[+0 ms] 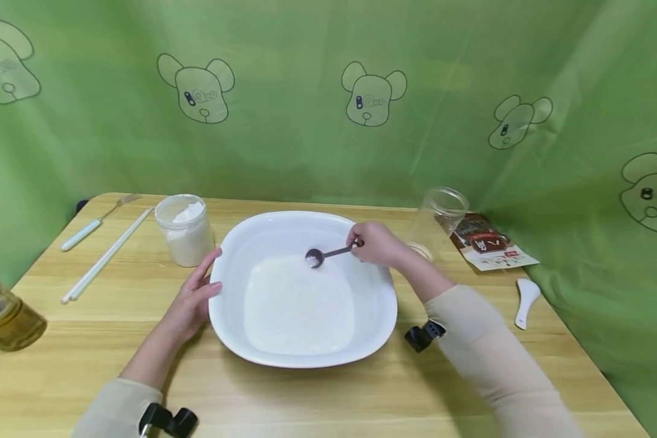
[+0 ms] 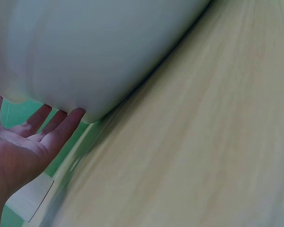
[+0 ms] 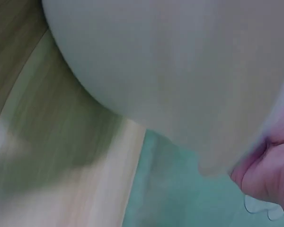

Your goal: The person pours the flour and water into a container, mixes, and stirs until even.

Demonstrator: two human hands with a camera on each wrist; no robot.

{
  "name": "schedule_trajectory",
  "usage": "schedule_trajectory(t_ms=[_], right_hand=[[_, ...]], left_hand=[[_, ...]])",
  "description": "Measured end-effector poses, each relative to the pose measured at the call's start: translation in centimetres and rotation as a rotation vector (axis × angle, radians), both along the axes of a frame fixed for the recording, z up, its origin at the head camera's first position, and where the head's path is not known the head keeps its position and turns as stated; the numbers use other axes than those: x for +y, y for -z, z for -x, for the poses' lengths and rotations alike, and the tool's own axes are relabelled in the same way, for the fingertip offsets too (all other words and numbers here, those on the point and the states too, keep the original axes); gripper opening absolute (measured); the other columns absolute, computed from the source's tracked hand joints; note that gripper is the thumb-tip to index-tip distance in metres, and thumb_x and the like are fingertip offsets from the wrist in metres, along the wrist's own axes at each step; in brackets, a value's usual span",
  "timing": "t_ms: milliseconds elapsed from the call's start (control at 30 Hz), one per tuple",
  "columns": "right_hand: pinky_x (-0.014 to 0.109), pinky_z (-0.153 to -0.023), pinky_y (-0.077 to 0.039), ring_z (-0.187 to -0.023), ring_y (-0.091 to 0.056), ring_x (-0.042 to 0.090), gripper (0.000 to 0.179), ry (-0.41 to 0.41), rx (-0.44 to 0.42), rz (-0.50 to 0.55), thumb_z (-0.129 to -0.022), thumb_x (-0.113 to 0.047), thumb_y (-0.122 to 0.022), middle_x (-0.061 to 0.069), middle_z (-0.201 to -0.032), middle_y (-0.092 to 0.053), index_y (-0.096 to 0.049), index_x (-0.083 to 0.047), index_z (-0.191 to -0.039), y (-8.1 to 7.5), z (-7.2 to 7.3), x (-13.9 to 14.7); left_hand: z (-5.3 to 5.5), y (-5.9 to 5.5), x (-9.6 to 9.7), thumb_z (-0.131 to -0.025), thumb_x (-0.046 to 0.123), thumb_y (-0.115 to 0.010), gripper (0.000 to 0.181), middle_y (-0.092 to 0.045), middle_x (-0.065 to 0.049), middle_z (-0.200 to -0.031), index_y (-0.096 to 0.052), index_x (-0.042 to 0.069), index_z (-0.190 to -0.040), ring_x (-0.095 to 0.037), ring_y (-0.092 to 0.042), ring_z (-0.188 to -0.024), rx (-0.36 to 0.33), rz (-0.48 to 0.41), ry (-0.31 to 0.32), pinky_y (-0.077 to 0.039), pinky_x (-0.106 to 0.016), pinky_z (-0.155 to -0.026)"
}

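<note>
A wide white basin [image 1: 303,362] stands on the wooden table, its inner floor a slightly creamier white than the walls. My left hand [image 1: 196,298] rests against its left side; in the left wrist view, the extended fingers [image 2: 61,132] touch the outer wall. Over the basin's right part, my right hand [image 1: 376,243] pinches the handle of a small dark metal spoon [image 1: 328,253]. The spoon's round bowl points left, inside the rim, with something pale and shiny showing in it. The right wrist view shows mostly the basin's outer wall [image 3: 170,71], with the spoon hidden.
Left of the basin stand an open jar of white powder [image 1: 186,234], white chopsticks [image 1: 106,255], a blue-handled fork [image 1: 84,234] and a bottle of amber liquid [image 1: 11,319]. Behind right are a clear cup [image 1: 438,216], a brown-and-white packet [image 1: 487,243] and a white spoon [image 1: 527,298].
</note>
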State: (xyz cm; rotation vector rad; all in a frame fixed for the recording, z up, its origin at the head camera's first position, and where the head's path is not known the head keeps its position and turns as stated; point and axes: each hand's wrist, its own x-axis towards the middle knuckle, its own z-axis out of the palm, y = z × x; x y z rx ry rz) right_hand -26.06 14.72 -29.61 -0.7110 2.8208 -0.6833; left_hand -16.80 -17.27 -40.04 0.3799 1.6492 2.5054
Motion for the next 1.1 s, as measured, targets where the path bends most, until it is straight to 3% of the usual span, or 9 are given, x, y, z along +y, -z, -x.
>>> schedule_trajectory(t_ms=[200,400,500,567,700,833,1100], right_hand=[[0.023,-0.046,-0.040,-0.050,-0.051,0.016,0.010,-0.052,-0.056,0.067,-0.076,0.003,-0.054,0.003,-0.055,-0.052,-0.059,-0.001,-0.084,1.1,0.4,-2.5],[0.021,-0.041,-0.038,-0.054,-0.053,0.029,0.008,-0.080,-0.200,0.168,-0.078,0.000,-0.057,0.006,-0.056,-0.054,-0.058,0.000,-0.086,1.8,-0.5,-4.7],[0.020,-0.040,-0.035,-0.051,-0.050,0.028,0.009,-0.112,-0.279,0.202,-0.078,0.000,-0.057,0.007,-0.056,-0.054,-0.059,0.001,-0.087,1.9,-1.3,-5.1],[0.020,-0.039,-0.033,-0.046,-0.046,0.020,0.009,-0.145,-0.325,0.213,-0.078,0.000,-0.057,0.007,-0.055,-0.054,-0.059,0.001,-0.086,2.0,-1.8,-5.0],[0.019,-0.038,-0.030,-0.042,-0.041,0.011,0.008,-0.228,-0.396,0.184,-0.078,0.000,-0.056,0.007,-0.054,-0.053,-0.060,-0.001,-0.085,1.7,-2.8,-4.2],[0.019,-0.039,-0.030,-0.041,-0.040,0.011,0.010,-0.288,-0.439,0.140,-0.077,0.002,-0.056,0.006,-0.053,-0.051,-0.061,-0.005,-0.082,1.1,-3.6,-2.3],[0.020,-0.040,-0.036,-0.048,-0.049,0.017,0.011,-0.296,-0.357,0.100,-0.075,0.004,-0.056,0.001,-0.052,-0.047,-0.061,-0.004,-0.080,-0.5,-4.2,1.9]], left_hand=[[0.0,-0.1,0.0,-0.084,0.003,-0.043,0.059,-0.027,-0.017,-0.125,-0.022,0.019,-0.137,-0.019,-0.051,-0.095,-0.015,0.009,-0.003,-0.048,-0.033,-0.072],[-0.1,-0.1,0.0,-0.084,0.004,-0.044,0.059,-0.027,-0.017,-0.124,-0.023,0.020,-0.137,-0.018,-0.052,-0.093,-0.015,0.012,-0.008,-0.049,-0.033,-0.071],[0.0,0.0,0.0,-0.085,0.004,-0.043,0.058,-0.028,-0.015,-0.123,-0.023,0.020,-0.137,-0.018,-0.052,-0.094,-0.011,0.010,-0.008,-0.049,-0.033,-0.071],[0.0,0.1,0.1,-0.084,0.003,-0.043,0.058,-0.029,-0.014,-0.123,-0.024,0.020,-0.137,-0.018,-0.051,-0.095,-0.006,0.007,-0.008,-0.048,-0.033,-0.072],[0.0,0.1,0.1,-0.084,0.002,-0.042,0.058,-0.031,-0.013,-0.122,-0.025,0.021,-0.136,-0.018,-0.051,-0.095,0.002,0.000,-0.006,-0.048,-0.033,-0.072],[0.0,0.1,0.2,-0.084,0.002,-0.043,0.058,-0.032,-0.012,-0.121,-0.026,0.021,-0.136,-0.018,-0.051,-0.094,0.002,-0.002,-0.007,-0.048,-0.033,-0.071],[0.0,0.2,0.2,-0.084,0.003,-0.043,0.058,-0.031,-0.013,-0.121,-0.025,0.021,-0.137,-0.018,-0.053,-0.092,-0.008,0.007,-0.013,-0.049,-0.033,-0.070]])
